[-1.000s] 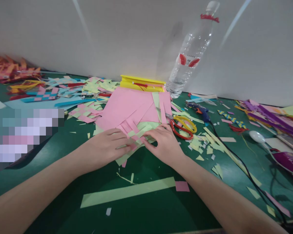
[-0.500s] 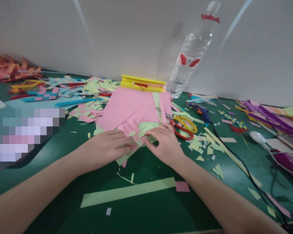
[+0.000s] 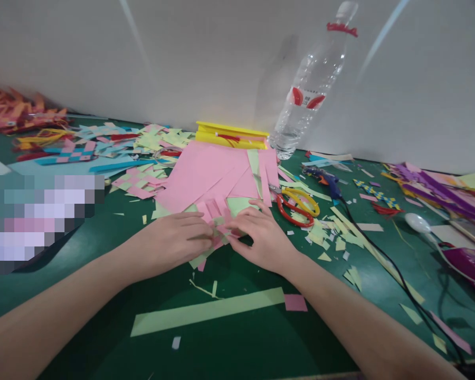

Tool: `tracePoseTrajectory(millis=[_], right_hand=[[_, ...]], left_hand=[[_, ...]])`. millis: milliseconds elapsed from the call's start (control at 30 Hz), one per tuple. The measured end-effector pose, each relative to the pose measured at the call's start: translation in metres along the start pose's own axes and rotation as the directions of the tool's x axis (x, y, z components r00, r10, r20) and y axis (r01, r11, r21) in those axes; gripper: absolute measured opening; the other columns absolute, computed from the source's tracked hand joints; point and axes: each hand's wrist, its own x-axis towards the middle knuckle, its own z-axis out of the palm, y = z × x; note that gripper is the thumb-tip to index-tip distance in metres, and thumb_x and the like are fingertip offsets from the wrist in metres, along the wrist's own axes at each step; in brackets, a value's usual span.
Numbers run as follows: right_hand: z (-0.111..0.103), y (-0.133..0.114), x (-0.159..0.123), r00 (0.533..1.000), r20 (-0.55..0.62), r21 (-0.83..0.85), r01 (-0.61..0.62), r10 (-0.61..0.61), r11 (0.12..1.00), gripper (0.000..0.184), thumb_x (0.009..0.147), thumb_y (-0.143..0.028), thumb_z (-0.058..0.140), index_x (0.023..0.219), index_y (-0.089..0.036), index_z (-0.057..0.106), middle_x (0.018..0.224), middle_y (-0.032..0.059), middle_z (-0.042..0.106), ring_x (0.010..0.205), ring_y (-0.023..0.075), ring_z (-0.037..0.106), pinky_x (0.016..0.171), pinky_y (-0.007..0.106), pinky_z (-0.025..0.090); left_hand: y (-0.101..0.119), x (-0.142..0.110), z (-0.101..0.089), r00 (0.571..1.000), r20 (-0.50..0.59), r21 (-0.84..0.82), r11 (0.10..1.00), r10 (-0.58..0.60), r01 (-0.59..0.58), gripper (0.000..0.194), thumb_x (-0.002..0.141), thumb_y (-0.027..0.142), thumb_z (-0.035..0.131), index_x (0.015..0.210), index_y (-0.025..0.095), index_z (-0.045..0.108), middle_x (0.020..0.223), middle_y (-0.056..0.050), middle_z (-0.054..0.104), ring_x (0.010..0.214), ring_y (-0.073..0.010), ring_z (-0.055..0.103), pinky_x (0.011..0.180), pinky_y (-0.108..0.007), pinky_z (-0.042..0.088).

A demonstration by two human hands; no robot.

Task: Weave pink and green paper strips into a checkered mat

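My left hand (image 3: 174,240) and my right hand (image 3: 261,237) meet over a small woven patch of pink and light green paper strips (image 3: 217,224) on the green table (image 3: 241,348). Both hands pinch the strips between fingertips, left from the left side, right from the right. The patch lies at the near edge of a pile of pink paper sheets (image 3: 209,174). A long light green strip (image 3: 206,312) with a pink square (image 3: 295,302) at its end lies nearer to me.
Red and yellow scissors (image 3: 296,207) lie just right of my right hand. A clear water bottle (image 3: 311,87) leans at the wall beside a yellow box (image 3: 230,135). A glue gun (image 3: 328,180) with a black cord, a white spoon (image 3: 416,222), and paper scraps cover both sides.
My right hand slid left toward my left hand, pushing the strips together. The woven patch is now more bunched and covered by the fingers.
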Motion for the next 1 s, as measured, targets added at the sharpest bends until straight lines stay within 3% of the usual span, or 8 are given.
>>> tracePoseTrajectory(millis=[333, 500, 633, 1000], right_hand=[[-0.003, -0.001, 0.000, 1.000, -0.018, 0.038, 0.001, -0.001, 0.999, 0.015, 0.084, -0.028, 0.060, 0.094, -0.021, 0.067, 0.077, -0.0008, 0.070, 0.085, 0.0161, 0.060, 0.101, 0.040, 0.029], [-0.010, 0.004, 0.002, 0.997, 0.066, 0.030, 0.050, -0.052, 0.998, 0.029, 0.077, -0.040, 0.069, 0.101, -0.022, 0.067, 0.090, 0.0001, 0.072, 0.094, 0.0187, 0.059, 0.098, 0.042, 0.030], [-0.011, 0.006, 0.003, 0.995, 0.090, 0.029, 0.046, -0.048, 0.999, 0.026, 0.078, -0.038, 0.069, 0.100, -0.023, 0.068, 0.095, 0.0002, 0.073, 0.093, 0.0179, 0.059, 0.097, 0.041, 0.032], [-0.006, 0.009, 0.001, 0.992, 0.053, -0.016, 0.112, -0.111, 0.994, 0.020, 0.082, -0.036, 0.067, 0.096, -0.021, 0.069, 0.084, -0.0006, 0.072, 0.086, 0.0163, 0.060, 0.099, 0.040, 0.031]], left_hand=[[-0.001, -0.001, 0.000, 1.000, -0.019, -0.002, 1.000, -0.001, 0.001, 0.024, 0.094, 0.013, 0.043, 0.096, 0.017, 0.067, 0.097, -0.006, 0.070, 0.092, -0.0188, 0.061, 0.083, -0.034, 0.049], [0.000, 0.000, -0.001, 0.999, -0.034, -0.019, 1.000, 0.001, -0.001, 0.027, 0.096, 0.015, 0.040, 0.098, 0.017, 0.067, 0.098, -0.006, 0.070, 0.091, -0.0183, 0.062, 0.083, -0.034, 0.048], [0.000, 0.000, -0.001, 0.999, -0.033, -0.028, 1.000, -0.010, 0.009, 0.030, 0.097, 0.016, 0.038, 0.097, 0.019, 0.067, 0.099, -0.005, 0.070, 0.091, -0.0170, 0.062, 0.087, -0.034, 0.047], [0.001, -0.002, 0.000, 1.000, 0.019, -0.054, 0.998, -0.014, 0.015, 0.026, 0.097, 0.021, 0.041, 0.109, 0.018, 0.064, 0.106, -0.007, 0.067, 0.097, -0.0213, 0.059, 0.087, -0.038, 0.046]])
